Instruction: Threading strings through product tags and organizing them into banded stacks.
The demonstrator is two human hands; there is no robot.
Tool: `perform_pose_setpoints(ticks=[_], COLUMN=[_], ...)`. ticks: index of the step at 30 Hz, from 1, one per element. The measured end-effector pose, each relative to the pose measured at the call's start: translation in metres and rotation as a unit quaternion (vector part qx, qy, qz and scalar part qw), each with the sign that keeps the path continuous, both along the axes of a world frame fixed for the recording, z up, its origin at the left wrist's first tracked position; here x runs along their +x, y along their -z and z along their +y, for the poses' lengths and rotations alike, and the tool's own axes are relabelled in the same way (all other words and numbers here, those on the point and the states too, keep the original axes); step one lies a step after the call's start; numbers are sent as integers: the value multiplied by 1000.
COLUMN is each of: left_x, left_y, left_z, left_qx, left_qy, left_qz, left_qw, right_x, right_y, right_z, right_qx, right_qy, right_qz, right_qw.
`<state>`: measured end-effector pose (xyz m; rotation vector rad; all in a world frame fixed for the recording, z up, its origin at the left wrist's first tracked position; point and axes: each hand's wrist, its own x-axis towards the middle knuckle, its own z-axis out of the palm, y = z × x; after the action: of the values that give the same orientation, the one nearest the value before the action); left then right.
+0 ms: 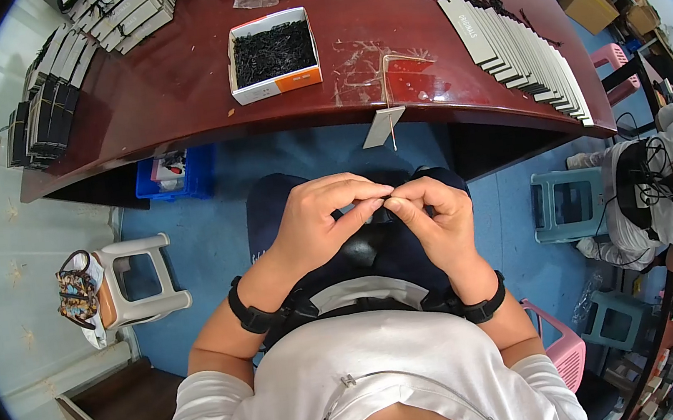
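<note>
white shirt (331, 370) fabric is seen in the near foreground, with a dark red desk (187, 90) spread beyond. toward the desk's right end, pale cards (521, 60) are laid in an overlapping row; nearer its middle, an open-topped box (280, 88) is set. above dark trousers (270, 205), the left hand (322, 218) and right hand (441, 210) are held together, thumbs and forefingers closed in a pinch. at their meeting fingertips, a small dark piece (386, 197) appears to be gripped from both sides. handling of the piece by fingertip is judged to be the step in hand, and a steady hold is called for next. most of the piece is hidden by the fingers; its shape cannot be made out, nor whether it matches the black parts (275, 51) heaped in the box. the desk's far edge is cut off.
</note>
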<state>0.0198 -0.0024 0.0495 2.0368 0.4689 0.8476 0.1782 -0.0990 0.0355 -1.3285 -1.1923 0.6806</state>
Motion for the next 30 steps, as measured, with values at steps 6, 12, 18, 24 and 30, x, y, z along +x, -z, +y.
perform_pose_setpoints(ticks=[6,12,18,24,30], left_x=[-3,-3,-3,-4,0], left_y=[-4,-4,-9,17,32], left_z=[3,5,5,-2,-4], left_qx=[96,111,120,-441,-438], left_qy=[0,10,-4,52,162], left_qz=[18,33,47,-135,-166], left_qw=[995,993,992,886,869], right_x=[2,2,6,4,0], right_y=[-4,-10,-3,0,0], right_z=[-2,-2,-1,0,1], right_qx=[-34,-59,-118,-60,-22], right_qy=[-16,-48,-90,-87,-84], right_qz=[-16,-55,36,128,132], right_qw=[999,996,988,986,987])
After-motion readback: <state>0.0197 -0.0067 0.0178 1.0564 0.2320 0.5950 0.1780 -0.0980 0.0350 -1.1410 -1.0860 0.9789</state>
